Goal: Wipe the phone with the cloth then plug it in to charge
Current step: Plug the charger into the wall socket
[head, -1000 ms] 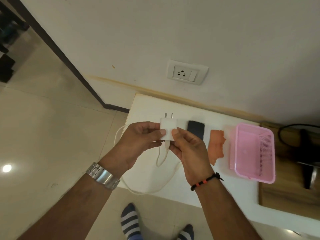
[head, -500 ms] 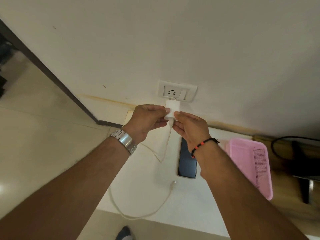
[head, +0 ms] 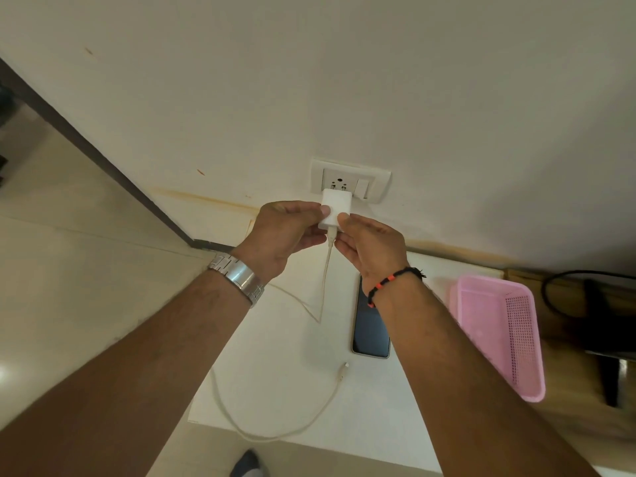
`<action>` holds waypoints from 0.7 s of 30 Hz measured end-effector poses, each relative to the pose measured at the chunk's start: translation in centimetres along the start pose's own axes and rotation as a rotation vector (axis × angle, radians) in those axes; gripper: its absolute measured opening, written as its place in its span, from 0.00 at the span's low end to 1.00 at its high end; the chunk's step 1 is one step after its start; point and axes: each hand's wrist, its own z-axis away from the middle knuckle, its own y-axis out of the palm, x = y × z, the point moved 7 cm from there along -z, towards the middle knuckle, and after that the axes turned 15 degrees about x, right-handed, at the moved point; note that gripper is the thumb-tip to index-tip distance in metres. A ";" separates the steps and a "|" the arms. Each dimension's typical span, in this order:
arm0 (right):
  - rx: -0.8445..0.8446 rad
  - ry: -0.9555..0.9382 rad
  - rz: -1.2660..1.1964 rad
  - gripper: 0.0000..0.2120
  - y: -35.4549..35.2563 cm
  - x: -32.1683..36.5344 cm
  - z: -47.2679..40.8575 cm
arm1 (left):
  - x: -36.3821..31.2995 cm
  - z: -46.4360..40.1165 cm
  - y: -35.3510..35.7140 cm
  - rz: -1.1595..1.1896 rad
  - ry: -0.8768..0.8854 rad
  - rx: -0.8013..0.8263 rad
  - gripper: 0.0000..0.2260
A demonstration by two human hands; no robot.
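Note:
Both hands hold a white charger adapter (head: pixel 335 210) right at the wall socket (head: pixel 349 180), its pins at the socket's holes. My left hand (head: pixel 285 232) pinches its left side, my right hand (head: pixel 373 247) its right side. A white cable (head: pixel 323 290) hangs from the adapter, loops over the white table (head: pixel 275 356), and its free connector (head: pixel 343 370) lies beside the phone. The dark phone (head: pixel 370 330) lies screen up on the table, partly under my right wrist. The cloth is hidden.
A pink plastic basket (head: pixel 499 335) stands on the table to the right of the phone. Beyond it lie a wooden surface (head: pixel 578 304) and a black cable (head: pixel 550 287). Tiled floor (head: pixel 69 270) and my striped sock (head: pixel 247 463) show at the left and bottom.
Both hands have carried the adapter up from over the table to the wall socket. My view has tilted upward, and my right arm now hides the orange cloth.

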 end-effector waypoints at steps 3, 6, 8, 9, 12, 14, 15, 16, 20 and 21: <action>-0.031 -0.013 -0.002 0.15 0.1 0.2 -0.3 | -0.4 -0.2 0.2 0.015 0.015 0.001 0.13; -0.055 -0.026 -0.004 0.13 0.3 0.7 -0.7 | -0.9 -0.6 0.4 0.014 0.034 -0.007 0.12; -0.078 -0.019 0.016 0.11 0.4 0.8 -1.0 | -1.1 -0.8 0.5 0.008 0.034 -0.029 0.12; -0.082 -0.011 0.026 0.08 0.4 0.8 -1.3 | -1.2 -1.0 0.6 0.010 0.035 -0.038 0.11; -0.094 0.001 0.036 0.05 0.6 1.2 -2.2 | -1.3 -1.4 0.5 0.019 0.035 -0.075 0.11; -0.082 -0.006 0.036 0.03 0.5 1.1 -2.2 | -1.2 -1.5 0.5 0.020 0.036 -0.077 0.11; -0.064 -0.010 0.032 0.04 0.3 1.0 -2.0 | -1.1 -1.3 0.6 0.021 0.034 -0.070 0.11; -0.033 -0.011 0.017 0.07 0.3 0.9 -1.8 | -1.1 -1.1 0.7 0.021 0.032 -0.055 0.12; 0.010 0.018 0.089 0.13 -0.4 1.2 -0.2 | -1.4 0.0 0.1 -0.096 0.000 -0.119 0.19; -0.021 0.021 0.133 0.13 -1.1 1.0 0.5 | -1.5 0.7 -0.4 -0.132 0.011 -0.184 0.19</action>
